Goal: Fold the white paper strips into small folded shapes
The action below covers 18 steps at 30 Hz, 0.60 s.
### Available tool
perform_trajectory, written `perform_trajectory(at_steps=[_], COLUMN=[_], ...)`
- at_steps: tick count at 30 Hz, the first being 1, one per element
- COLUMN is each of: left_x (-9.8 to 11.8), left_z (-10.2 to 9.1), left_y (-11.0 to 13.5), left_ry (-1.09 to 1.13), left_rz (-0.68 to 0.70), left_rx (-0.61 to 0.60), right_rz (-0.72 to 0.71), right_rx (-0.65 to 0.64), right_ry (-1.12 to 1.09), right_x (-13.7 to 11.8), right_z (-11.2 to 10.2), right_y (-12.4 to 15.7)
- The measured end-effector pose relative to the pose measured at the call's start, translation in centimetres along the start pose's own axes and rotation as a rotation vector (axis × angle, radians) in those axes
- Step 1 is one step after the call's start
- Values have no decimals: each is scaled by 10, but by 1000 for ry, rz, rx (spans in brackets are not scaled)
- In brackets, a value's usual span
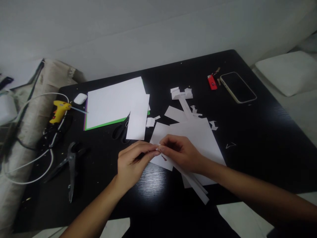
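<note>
Pinching with left hand [133, 158] and right hand [182, 150] at one spot.

Reaching in from the lower left with the left forearm [97, 208], slanted up and inward, and from the lower right with the right forearm [247, 181], set at a flatter angle. Holding the left wrist [117, 185] nearly straight, with the left fingers [141, 147] stretched long toward the right and the left thumb [150, 156] running alongside beneath them. Curling the right index finger [168, 137] in a rounded arch toward the right thumb [168, 151], leaving a small shadowed hollow between. Bringing both pinches almost tip to tip, too close to tell whether skin touches skin.
</note>
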<state>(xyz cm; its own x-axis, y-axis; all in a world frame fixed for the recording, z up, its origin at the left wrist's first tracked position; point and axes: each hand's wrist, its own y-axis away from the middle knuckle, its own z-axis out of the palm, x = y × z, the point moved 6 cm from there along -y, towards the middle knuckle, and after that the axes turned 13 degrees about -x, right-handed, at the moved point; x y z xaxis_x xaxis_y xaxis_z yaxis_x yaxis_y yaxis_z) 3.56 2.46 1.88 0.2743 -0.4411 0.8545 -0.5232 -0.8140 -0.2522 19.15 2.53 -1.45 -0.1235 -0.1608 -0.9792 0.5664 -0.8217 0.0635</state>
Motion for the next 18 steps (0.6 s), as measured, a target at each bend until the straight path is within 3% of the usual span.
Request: perform_trajectory(at_steps=[12,18], left_x=[0,-5], left_z=[1,-4], left_y=[-2,-4], left_ry=[4,-16], left_rz=[0,-31], left_rx=[-10,-81], right_rz=[-6,9], right_rx=[14,51], right_ry=[8,59], right_x=[-1,-1], right_z=[-1,-6], right_y=[0,0])
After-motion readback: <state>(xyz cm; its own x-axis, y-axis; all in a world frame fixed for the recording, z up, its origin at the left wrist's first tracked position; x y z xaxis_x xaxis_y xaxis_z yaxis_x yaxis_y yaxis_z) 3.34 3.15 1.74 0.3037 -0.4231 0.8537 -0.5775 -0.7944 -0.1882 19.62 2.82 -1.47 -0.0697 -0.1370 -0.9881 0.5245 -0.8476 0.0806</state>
